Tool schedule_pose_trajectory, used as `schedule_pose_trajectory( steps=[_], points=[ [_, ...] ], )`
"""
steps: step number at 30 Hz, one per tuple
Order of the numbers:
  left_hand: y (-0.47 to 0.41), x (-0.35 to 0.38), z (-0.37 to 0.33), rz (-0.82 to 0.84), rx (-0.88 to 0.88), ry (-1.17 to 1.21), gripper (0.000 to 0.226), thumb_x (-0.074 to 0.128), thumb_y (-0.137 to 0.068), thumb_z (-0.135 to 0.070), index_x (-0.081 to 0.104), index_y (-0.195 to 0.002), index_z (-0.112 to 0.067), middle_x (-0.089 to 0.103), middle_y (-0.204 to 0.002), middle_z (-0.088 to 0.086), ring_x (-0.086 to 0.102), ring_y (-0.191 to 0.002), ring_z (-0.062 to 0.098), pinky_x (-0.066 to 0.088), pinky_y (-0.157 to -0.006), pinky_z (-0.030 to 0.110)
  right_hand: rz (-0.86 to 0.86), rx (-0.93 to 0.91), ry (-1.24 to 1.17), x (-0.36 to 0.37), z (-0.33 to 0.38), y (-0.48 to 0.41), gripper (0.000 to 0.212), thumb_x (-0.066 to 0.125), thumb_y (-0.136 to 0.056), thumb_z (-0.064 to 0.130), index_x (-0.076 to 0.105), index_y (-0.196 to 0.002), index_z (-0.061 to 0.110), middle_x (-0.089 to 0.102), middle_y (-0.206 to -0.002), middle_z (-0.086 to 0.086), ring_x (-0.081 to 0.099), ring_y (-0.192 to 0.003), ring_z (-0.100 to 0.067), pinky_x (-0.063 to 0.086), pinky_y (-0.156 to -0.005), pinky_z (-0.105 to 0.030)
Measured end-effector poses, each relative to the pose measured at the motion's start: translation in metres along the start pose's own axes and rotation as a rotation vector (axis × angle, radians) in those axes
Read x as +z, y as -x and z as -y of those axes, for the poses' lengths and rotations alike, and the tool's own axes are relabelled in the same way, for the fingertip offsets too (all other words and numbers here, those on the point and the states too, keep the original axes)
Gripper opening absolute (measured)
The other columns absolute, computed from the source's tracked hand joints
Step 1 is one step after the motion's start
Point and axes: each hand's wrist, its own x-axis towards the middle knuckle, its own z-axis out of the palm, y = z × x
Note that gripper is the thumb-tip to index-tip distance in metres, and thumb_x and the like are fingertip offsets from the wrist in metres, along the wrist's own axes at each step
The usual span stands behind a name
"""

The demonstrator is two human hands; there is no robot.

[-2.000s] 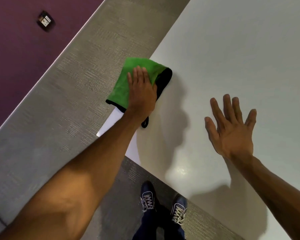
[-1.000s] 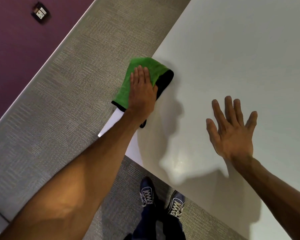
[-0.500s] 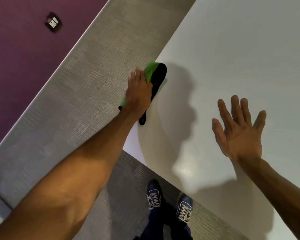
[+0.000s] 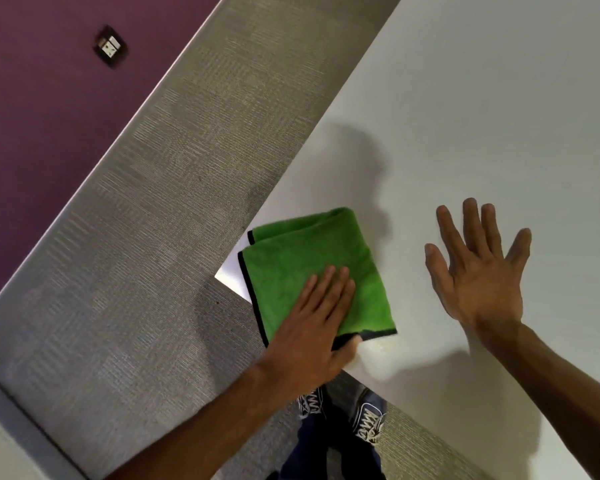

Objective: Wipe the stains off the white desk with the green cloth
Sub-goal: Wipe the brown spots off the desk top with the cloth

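Note:
The green cloth, folded and edged in black, lies on the near left corner of the white desk, partly overhanging the edge. My left hand presses flat on the cloth's near part, thumb at its black hem. My right hand rests flat on the desk to the right of the cloth, fingers spread, holding nothing. No stain is plainly visible on the surface.
Grey carpet lies left of the desk. A purple wall with a socket is at the upper left. My two shoes stand below the desk's near edge.
My left hand has drawn the cloth back toward me along the desk's left edge to the near corner, and the cloth now lies spread wider. My right hand stays flat on the desk.

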Motion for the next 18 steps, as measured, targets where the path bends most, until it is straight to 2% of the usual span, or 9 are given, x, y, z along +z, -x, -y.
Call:
schedule_pose_trajectory(
  steps=[2, 4, 6, 8, 13, 18],
  points=[
    [0.003, -0.007, 0.000, -0.068, -0.031, 0.108, 0.077, 0.026, -0.100, -0.066, 0.025, -0.155, -0.013, 0.000, -0.168, 0.006, -0.006, -0.155, 0.017, 0.004, -0.125, 0.041, -0.012, -0.008, 0.032, 0.001, -0.001, -0.001, 0.066, 0.015, -0.106, 0.058, 0.008, -0.168, 0.034, 0.003, -0.177, -0.001, 0.003, -0.164, -0.024, 0.007, -0.123, -0.072],
    [-0.009, -0.016, 0.003, -0.203, -0.178, 0.217, 0.072, 0.029, -0.099, -0.067, 0.035, -0.152, -0.018, 0.002, -0.168, 0.006, -0.002, -0.155, 0.017, 0.008, -0.126, 0.043, -0.029, -0.001, 0.063, 0.002, -0.001, 0.000, 0.066, 0.016, -0.107, 0.057, 0.008, -0.168, 0.033, 0.003, -0.177, -0.002, 0.004, -0.164, -0.024, 0.008, -0.124, -0.071],
    [-0.033, -0.020, 0.008, -0.258, -0.358, 0.209, 0.078, 0.026, -0.096, -0.071, 0.020, -0.157, -0.024, -0.005, -0.167, 0.011, -0.007, -0.155, 0.022, 0.005, -0.125, 0.049, -0.061, -0.006, 0.115, 0.003, -0.001, 0.001, 0.066, 0.018, -0.107, 0.056, 0.008, -0.168, 0.032, 0.002, -0.177, -0.003, 0.006, -0.164, -0.025, 0.009, -0.124, -0.069],
    [-0.056, -0.019, 0.012, -0.208, -0.445, 0.106, 0.085, 0.021, -0.092, -0.078, 0.002, -0.159, -0.029, -0.012, -0.166, 0.014, -0.015, -0.153, 0.027, 0.000, -0.123, 0.056, -0.071, -0.009, 0.125, 0.003, -0.002, 0.000, 0.066, 0.019, -0.107, 0.055, 0.007, -0.168, 0.031, 0.002, -0.177, -0.003, 0.006, -0.164, -0.025, 0.011, -0.124, -0.069],
    [-0.084, -0.006, 0.036, -0.225, -0.337, -0.058, 0.086, 0.020, -0.094, -0.075, 0.003, -0.159, -0.022, -0.002, -0.168, 0.009, -0.006, -0.155, 0.024, 0.004, -0.122, 0.060, -0.060, -0.013, 0.119, 0.004, -0.002, -0.001, 0.065, 0.016, -0.107, 0.056, 0.008, -0.168, 0.032, 0.002, -0.177, -0.002, 0.006, -0.164, -0.025, 0.010, -0.124, -0.070],
    [-0.089, -0.006, 0.043, -0.264, -0.271, -0.067, 0.066, 0.019, -0.104, -0.058, 0.004, -0.159, -0.025, -0.003, -0.168, 0.005, -0.005, -0.155, 0.024, 0.007, -0.122, 0.061, -0.031, -0.006, 0.102, 0.000, 0.001, -0.001, 0.068, 0.009, -0.106, 0.060, 0.009, -0.168, 0.031, 0.000, -0.177, -0.001, 0.005, -0.164, -0.025, 0.009, -0.124, -0.070]
  ],
)
